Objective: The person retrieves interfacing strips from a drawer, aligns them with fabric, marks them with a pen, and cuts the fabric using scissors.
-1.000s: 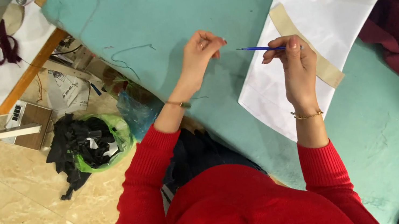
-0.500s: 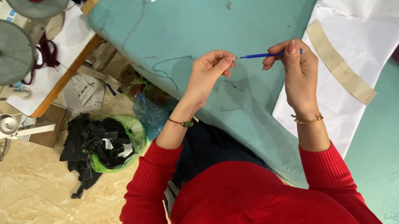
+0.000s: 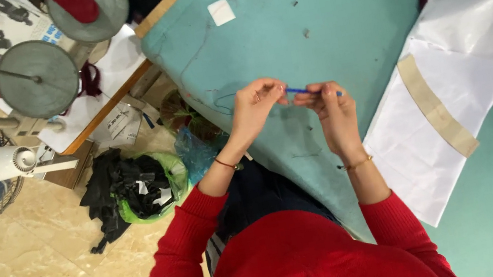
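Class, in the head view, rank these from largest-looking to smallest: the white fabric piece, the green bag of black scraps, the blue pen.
1. White fabric piece
2. Green bag of black scraps, though it sits lower, farther from the camera
3. Blue pen

Bright, even indoor light with soft, faint shadows; no harsh glare. The white cloth (image 3: 454,88) toward 3 o'clock is nearly washed out. Slight motion softness overall; edges bend a little from the wide lens.

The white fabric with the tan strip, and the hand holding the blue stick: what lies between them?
In the head view, only bare teal tabletop separates the right hand, gripping the thin blue stick, from the white fabric. Nothing else lies on that stretch.
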